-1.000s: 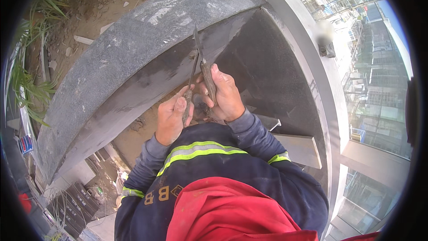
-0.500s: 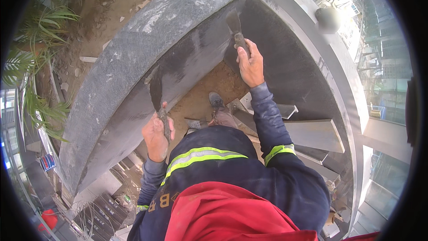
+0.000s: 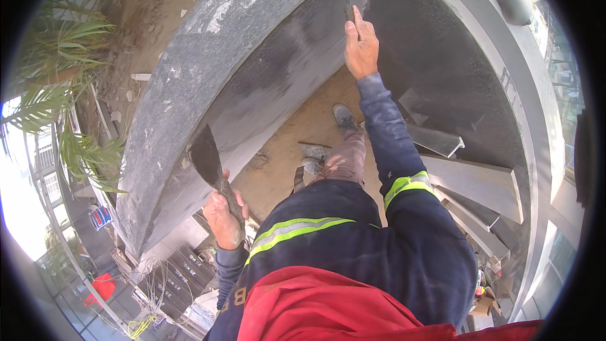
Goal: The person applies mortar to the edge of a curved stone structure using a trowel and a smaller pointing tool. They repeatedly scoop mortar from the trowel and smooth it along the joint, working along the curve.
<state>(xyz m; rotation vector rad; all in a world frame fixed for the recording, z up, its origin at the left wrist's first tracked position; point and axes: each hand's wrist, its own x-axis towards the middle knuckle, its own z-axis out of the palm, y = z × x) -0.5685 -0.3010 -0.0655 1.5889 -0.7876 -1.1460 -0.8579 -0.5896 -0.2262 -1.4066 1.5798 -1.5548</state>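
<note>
My left hand (image 3: 224, 218) is closed round the handle of a putty knife whose broad dark blade (image 3: 205, 155) points up and away, in front of the grey stone wall's inner face. Farther forward, my right hand (image 3: 362, 47) grips a second putty knife (image 3: 348, 12) by its handle. Its blade is seen nearly edge-on in the corner where the curved stone wall (image 3: 170, 101) meets the dark inner panel (image 3: 435, 44). Whether that blade touches the surface, I cannot tell. Wet-looking dark patches mark the wall near the corner.
Stone slabs (image 3: 476, 183) lean and lie at the right. Sandy ground (image 3: 284, 151) with my shoes (image 3: 344, 117) lies between the walls. Beyond the left wall are palm leaves (image 3: 82, 151) and soil; dark stacked packages (image 3: 180, 281) and loose wires lie at the lower left.
My right hand has moved forward, bringing its putty knife up into the corner. The left putty knife has turned, showing more of its blade. The whole view has shifted with my head.
</note>
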